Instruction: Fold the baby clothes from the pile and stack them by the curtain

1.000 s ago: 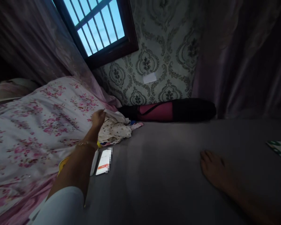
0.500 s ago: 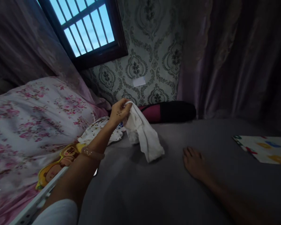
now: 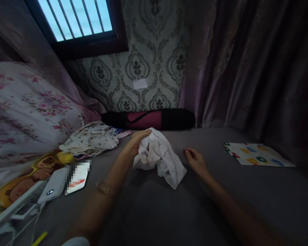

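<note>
My left hand grips the top of a crumpled white cloth, which hangs down onto the grey bed sheet. A bracelet circles that wrist. Just right of the cloth, my right hand hovers over the sheet with its fingers loosely curled and nothing in them. A small pile of dotted white clothes lies behind and left of my left hand.
A floral quilt fills the left. A black and pink rolled bag lies along the patterned wall. A white power bank, a card and a cartoon print sit front left. A colourful letter sheet lies right, by curtains.
My left hand lifted the white cloth off the clothes pile and brought it toward me, down onto the sheet. My right hand rose from the sheet and moved in toward the cloth.
</note>
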{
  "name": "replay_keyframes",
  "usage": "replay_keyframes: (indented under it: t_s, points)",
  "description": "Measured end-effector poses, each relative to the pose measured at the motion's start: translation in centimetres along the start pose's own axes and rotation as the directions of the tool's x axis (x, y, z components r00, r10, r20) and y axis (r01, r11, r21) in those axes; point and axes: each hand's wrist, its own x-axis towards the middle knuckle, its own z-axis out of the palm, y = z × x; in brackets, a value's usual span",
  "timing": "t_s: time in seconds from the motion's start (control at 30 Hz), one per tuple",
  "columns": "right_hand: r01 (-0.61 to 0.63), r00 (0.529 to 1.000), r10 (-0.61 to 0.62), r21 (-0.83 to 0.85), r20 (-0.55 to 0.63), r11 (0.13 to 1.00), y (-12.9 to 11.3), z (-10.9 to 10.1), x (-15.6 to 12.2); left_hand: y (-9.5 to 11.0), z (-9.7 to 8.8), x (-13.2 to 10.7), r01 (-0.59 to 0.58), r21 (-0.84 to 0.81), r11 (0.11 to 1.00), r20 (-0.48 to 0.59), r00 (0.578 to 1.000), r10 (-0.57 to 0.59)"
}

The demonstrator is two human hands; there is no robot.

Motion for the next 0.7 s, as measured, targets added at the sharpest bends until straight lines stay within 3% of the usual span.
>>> replay_keyframes:
  t_s: [0.17,0.33,0.5,0.7]
  points:
    - [0.167,0.984,-0.171,0.082,0.045,0.983,-7.0,1.4,-2.6,-2.5,0.0,-1.6,0.078,-0.103,0.992,0.087,0.994,-0.069]
    - [0.358,0.932,-0.355,-0.034,0.071,0.933,-9.2,2.7,-3.7,-3.7,0.6,-3.4,0.043,-0.107,0.993,0.176,0.984,-0.023]
    - [0.204,0.974,-0.203,-0.003,0.103,0.979,-8.8,2.5,-3.5,-4.6,0.2,-4.2,-0.003,-0.066,0.998,0.201,0.979,0.016]
    - [0.042,0.998,-0.049,0.156,0.045,0.987,-9.0,0.2,-2.2,-5.7,-1.9,-4.6,-0.064,0.085,0.994,0.314,0.949,0.034]
